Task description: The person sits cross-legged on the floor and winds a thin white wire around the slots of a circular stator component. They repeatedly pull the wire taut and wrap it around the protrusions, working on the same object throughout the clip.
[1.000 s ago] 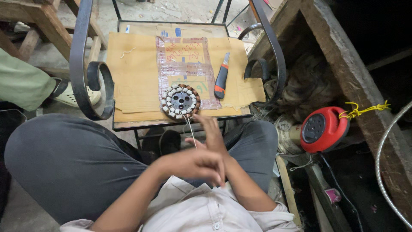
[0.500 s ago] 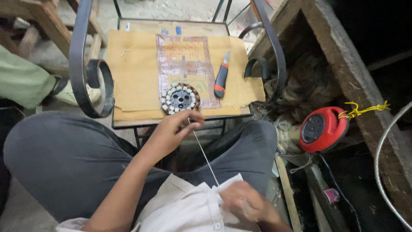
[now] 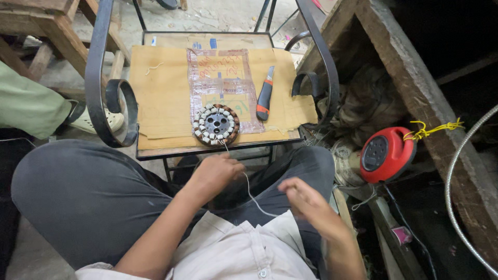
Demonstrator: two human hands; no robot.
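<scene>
My left hand [image 3: 215,173] sits just below the chair's front edge, fingers curled shut around a thin pale thread [image 3: 249,191]. The thread runs up from my grip to the round wound stator [image 3: 216,124], which lies flat on the cardboard sheet [image 3: 161,93] covering the metal chair [image 3: 106,78]. My right hand [image 3: 306,205] hangs over my lap, fingers loosely bent; I cannot tell whether they grip the thread's free end. A utility knife [image 3: 265,93] lies just right of the stator, apart from it. Judgement: lacing the windings is in hand. The next pull calls for steady tension along the thread without dragging the stator off the board.
</scene>
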